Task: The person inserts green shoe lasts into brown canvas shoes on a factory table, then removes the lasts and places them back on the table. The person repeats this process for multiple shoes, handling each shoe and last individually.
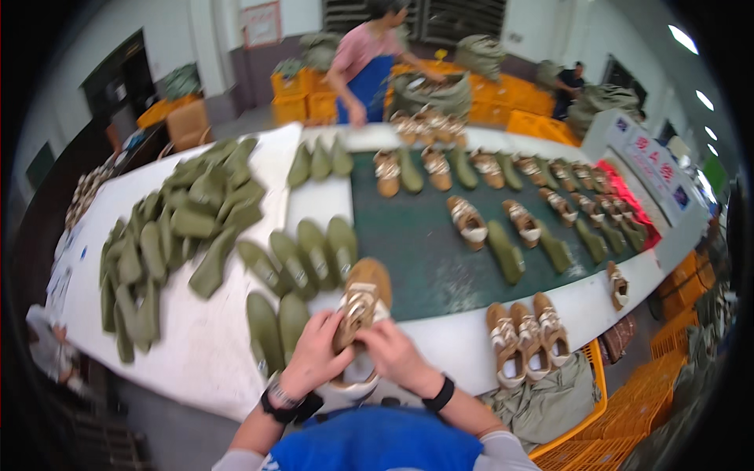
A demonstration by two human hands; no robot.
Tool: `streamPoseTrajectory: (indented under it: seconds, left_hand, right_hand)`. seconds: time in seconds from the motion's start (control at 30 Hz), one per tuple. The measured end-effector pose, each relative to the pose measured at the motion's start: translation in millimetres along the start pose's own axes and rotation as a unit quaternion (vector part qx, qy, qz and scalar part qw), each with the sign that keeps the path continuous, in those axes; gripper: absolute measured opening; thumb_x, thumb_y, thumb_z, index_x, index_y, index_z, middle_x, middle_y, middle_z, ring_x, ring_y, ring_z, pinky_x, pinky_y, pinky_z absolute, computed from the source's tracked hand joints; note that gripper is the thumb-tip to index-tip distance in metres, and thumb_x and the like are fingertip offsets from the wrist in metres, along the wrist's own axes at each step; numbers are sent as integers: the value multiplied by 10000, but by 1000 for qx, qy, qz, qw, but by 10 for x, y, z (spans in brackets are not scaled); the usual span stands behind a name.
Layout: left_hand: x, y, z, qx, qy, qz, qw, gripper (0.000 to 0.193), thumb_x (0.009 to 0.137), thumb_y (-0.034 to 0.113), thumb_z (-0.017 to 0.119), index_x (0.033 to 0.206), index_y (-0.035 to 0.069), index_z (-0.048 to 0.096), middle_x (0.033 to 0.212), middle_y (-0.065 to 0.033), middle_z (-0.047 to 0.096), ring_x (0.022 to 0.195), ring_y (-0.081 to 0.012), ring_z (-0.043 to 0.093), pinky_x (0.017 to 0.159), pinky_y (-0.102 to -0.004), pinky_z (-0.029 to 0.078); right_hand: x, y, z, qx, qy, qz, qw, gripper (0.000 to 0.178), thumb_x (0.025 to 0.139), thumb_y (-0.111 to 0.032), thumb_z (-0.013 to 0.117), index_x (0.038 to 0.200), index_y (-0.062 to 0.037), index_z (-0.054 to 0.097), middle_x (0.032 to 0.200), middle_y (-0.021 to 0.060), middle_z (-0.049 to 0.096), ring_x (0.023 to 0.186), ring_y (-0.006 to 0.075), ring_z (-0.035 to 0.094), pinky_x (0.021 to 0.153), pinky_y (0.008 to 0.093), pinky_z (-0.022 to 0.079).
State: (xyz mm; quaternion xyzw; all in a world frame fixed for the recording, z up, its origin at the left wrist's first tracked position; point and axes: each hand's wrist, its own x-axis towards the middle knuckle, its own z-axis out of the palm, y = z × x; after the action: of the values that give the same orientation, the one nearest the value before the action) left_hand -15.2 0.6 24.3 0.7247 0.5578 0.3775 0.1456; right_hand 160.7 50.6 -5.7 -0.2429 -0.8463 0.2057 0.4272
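A tan sneaker with pale laces points away from me at the table's near edge. My left hand grips its left side, and my right hand pinches it near the laces and collar. The sneaker's white-lined opening lies between my wrists, partly covered by my hands. Close to my left hand lie two green shoe lasts, with several more lasts lined up behind them. To my right, three matching sneakers stand side by side on the white table edge.
A large heap of green lasts covers the left of the white table. Sneakers and lasts alternate in rows on the green conveyor belt. Across it stands a person in a blue apron. Orange crates stand at the lower right.
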Motion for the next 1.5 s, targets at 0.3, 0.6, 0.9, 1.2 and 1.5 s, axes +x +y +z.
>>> streamPoseTrajectory:
  seconds: [0.3,0.6,0.9,1.2,1.5]
  left_hand:
    - [-62,220,156,13,154,31,987,347,697,37,633,1034,-8,565,943,-159,623,854,-336,604,753,-382,502]
    - [-192,225,157,-122,196,-37,972,364,691,13,659,1037,7,546,940,-157,627,802,-273,648,691,-335,529]
    - [-116,256,51,50,38,101,993,356,697,-65,553,1012,81,634,1130,-151,531,948,-322,558,805,-378,479]
    - [-227,194,85,-38,-20,156,987,182,694,-58,570,824,59,620,1048,-143,521,914,-322,532,778,-357,466]
    - [-187,-141,51,-52,173,-61,982,485,719,-61,538,1192,36,490,1024,-129,554,842,-250,569,719,-309,486]
  right_hand:
    - [-39,-262,-128,8,86,45,995,286,764,91,580,1027,-18,606,875,139,528,714,278,577,609,339,489]
    - [-156,-307,-235,43,-13,7,999,323,671,83,590,937,-84,665,801,102,442,695,241,498,604,319,446]
    - [-179,-272,-242,70,35,41,996,291,734,101,576,981,-51,603,836,121,491,679,263,530,595,322,466]
    - [-320,-15,-184,272,160,209,925,389,805,115,525,1147,-37,421,924,43,465,800,95,497,712,224,451]
    - [-192,44,-284,130,9,203,971,433,762,-35,673,1176,-52,546,1040,108,557,768,162,578,670,271,490]
